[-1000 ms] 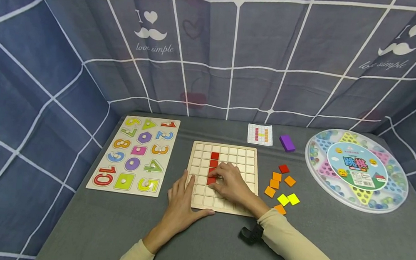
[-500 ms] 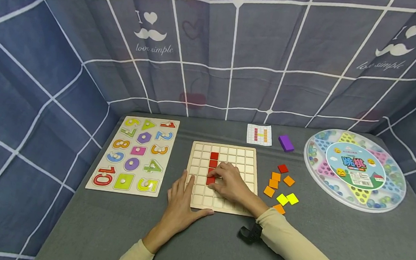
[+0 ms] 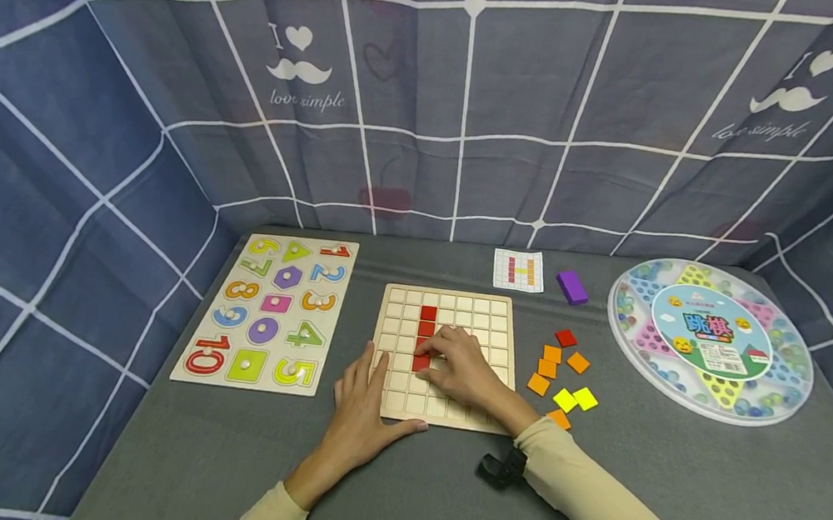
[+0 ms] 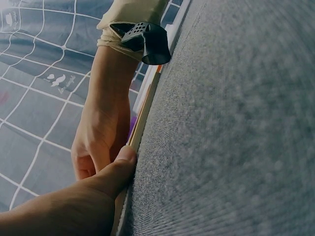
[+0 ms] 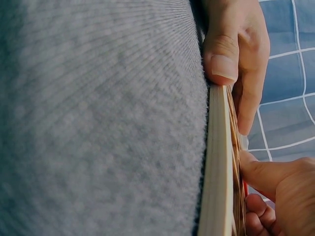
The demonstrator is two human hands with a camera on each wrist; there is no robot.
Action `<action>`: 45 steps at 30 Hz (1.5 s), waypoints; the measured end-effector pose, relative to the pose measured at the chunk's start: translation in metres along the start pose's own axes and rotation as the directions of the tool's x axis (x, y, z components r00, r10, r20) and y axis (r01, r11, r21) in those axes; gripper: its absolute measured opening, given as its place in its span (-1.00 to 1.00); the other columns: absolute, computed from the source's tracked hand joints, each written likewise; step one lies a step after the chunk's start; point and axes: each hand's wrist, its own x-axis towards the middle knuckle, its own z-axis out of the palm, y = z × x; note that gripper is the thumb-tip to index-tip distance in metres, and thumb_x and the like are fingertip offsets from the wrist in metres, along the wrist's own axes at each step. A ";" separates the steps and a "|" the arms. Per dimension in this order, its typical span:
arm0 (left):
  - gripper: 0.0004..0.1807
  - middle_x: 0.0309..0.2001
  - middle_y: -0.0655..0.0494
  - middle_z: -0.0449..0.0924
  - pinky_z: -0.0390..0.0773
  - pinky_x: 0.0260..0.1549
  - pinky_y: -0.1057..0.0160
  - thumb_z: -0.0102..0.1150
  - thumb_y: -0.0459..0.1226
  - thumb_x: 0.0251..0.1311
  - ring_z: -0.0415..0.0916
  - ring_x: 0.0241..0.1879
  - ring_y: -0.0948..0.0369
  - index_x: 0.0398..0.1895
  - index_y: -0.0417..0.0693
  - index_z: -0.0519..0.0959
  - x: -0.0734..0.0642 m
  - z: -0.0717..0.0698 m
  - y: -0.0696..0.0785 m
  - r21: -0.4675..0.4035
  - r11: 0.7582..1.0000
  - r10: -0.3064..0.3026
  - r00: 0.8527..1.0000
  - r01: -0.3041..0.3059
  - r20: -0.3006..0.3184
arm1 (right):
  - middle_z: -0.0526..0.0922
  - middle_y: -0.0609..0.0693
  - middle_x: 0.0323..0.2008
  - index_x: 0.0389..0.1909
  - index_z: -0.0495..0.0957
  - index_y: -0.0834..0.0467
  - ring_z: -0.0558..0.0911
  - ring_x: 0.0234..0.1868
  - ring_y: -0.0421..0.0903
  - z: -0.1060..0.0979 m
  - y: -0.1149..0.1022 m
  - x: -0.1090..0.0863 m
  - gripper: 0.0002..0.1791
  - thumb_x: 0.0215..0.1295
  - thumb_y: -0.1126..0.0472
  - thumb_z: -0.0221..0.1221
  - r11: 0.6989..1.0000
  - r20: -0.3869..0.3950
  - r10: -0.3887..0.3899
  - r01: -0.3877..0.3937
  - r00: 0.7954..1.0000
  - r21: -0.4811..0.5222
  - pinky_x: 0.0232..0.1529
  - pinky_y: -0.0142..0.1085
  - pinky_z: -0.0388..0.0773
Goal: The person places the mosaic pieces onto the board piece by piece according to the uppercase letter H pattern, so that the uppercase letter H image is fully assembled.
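Observation:
A wooden grid board (image 3: 404, 393) lies flat on the grey table, with a column of red square tiles (image 3: 428, 313) set in its cells left of centre. My left hand (image 3: 356, 413) rests at the board's near left corner, its fingers straight along the left side and its thumb along the front edge. Over the lower end of the red column, my right hand (image 3: 462, 369) pinches a red tile (image 3: 422, 363) between thumb and bent fingers, partly hiding it. In the right wrist view, the right thumb (image 5: 263, 172) is right at the board's surface, with a bit of red beside it.
Loose orange (image 3: 538, 384), yellow (image 3: 586, 399) and red tiles (image 3: 565, 338) lie right of the board. Behind are a pattern card (image 3: 518, 271) and a purple block (image 3: 572, 287). A number-and-shape puzzle board (image 3: 264, 312) lies left, a round game box (image 3: 711, 343) right.
Both hands keep nearly the same place and pose on the board. Only a very slight shift of the whole head view shows.

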 end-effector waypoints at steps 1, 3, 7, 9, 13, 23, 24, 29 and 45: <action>0.30 0.54 -0.24 -0.10 0.10 0.07 -0.09 0.46 0.30 -0.26 0.03 0.39 -0.16 0.48 -0.24 0.14 0.000 0.000 0.000 -0.002 1.000 0.000 1.000 0.000 0.000 | 0.57 -0.13 -0.24 -0.16 0.67 -0.02 0.48 -0.13 -0.14 0.000 0.000 0.000 -0.70 0.06 0.07 0.45 1.000 -0.001 0.000 0.000 1.000 0.002 -0.11 -0.19 0.26; 0.30 0.54 -0.25 -0.10 0.10 0.06 -0.09 0.46 0.30 -0.26 0.04 0.39 -0.16 0.49 -0.24 0.14 0.000 0.000 0.000 -0.007 1.000 0.003 1.000 -0.003 0.000 | 0.57 -0.12 -0.24 -0.16 0.67 -0.01 0.48 -0.13 -0.14 0.000 0.000 -0.001 -0.70 0.06 0.07 0.44 1.000 -0.005 -0.003 0.003 1.000 0.005 -0.11 -0.19 0.26; 0.27 0.53 -0.28 -0.09 0.10 0.06 -0.11 0.47 0.26 -0.23 0.04 0.38 -0.19 0.48 -0.25 0.15 0.000 -0.002 0.000 -0.021 0.999 0.024 1.000 -0.024 0.004 | 0.57 -0.12 -0.25 -0.19 0.64 0.01 0.48 -0.15 -0.15 0.000 0.001 -0.001 -0.70 0.06 0.08 0.45 1.000 -0.017 -0.010 0.010 1.000 0.012 -0.12 -0.21 0.26; 0.24 0.52 -0.30 -0.09 0.10 0.06 -0.11 0.47 0.23 -0.20 0.04 0.38 -0.20 0.48 -0.25 0.16 0.000 -0.003 0.000 -0.029 0.999 0.040 0.999 -0.040 0.005 | 0.57 -0.12 -0.26 -0.20 0.62 0.02 0.48 -0.16 -0.16 0.000 0.001 -0.001 -0.70 0.05 0.09 0.45 1.000 -0.021 -0.013 0.013 1.000 0.017 -0.13 -0.22 0.25; 0.19 0.52 -0.33 -0.10 0.09 0.06 -0.12 0.47 0.18 -0.16 0.04 0.37 -0.22 0.48 -0.25 0.16 -0.001 -0.004 -0.002 -0.046 0.997 0.062 0.998 -0.062 0.006 | 0.57 -0.12 -0.27 -0.22 0.61 0.02 0.47 -0.17 -0.17 0.001 0.002 -0.001 -0.71 0.06 0.09 0.45 1.000 -0.020 -0.016 0.016 1.000 0.019 -0.12 -0.22 0.26; 0.22 0.51 -0.33 -0.08 0.09 0.06 -0.15 0.51 0.17 -0.20 0.05 0.36 -0.24 0.46 -0.29 0.17 0.000 -0.002 -0.004 -0.057 0.997 0.059 0.998 -0.060 -0.019 | 0.55 -0.14 -0.27 -0.19 0.62 0.00 0.47 -0.17 -0.17 -0.002 0.002 0.001 -0.71 0.07 0.10 0.44 0.999 -0.005 -0.035 0.035 0.999 -0.002 -0.10 -0.22 0.28; 0.23 0.52 -0.32 -0.08 0.08 0.06 -0.15 0.51 0.17 -0.21 0.04 0.37 -0.24 0.47 -0.28 0.16 0.000 -0.002 -0.004 -0.058 0.997 0.056 0.998 -0.057 -0.017 | 0.55 -0.14 -0.27 -0.18 0.62 0.00 0.47 -0.16 -0.17 -0.002 0.003 0.002 -0.71 0.07 0.11 0.44 0.999 -0.004 -0.035 0.035 0.999 -0.002 -0.09 -0.22 0.28; 0.25 0.53 -0.29 -0.11 0.06 0.09 -0.15 0.51 0.18 -0.22 0.01 0.39 -0.22 0.48 -0.27 0.14 0.000 -0.002 -0.004 -0.071 0.997 0.040 0.999 -0.040 -0.005 | 0.56 -0.14 -0.26 -0.17 0.63 -0.01 0.48 -0.15 -0.17 -0.003 0.004 0.001 -0.70 0.07 0.10 0.44 0.999 0.001 -0.036 0.036 0.999 -0.001 -0.09 -0.22 0.28; 0.25 0.52 -0.33 -0.10 0.07 0.09 -0.13 0.51 0.17 -0.21 0.01 0.40 -0.23 0.48 -0.27 0.13 -0.001 -0.004 -0.002 -0.067 0.997 0.046 0.999 -0.046 -0.002 | 0.61 -0.12 -0.18 -0.13 0.65 0.00 0.45 -0.11 -0.14 -0.011 0.010 -0.007 -0.70 0.08 0.15 0.42 0.997 -0.029 -0.061 0.062 0.998 0.037 -0.06 -0.19 0.30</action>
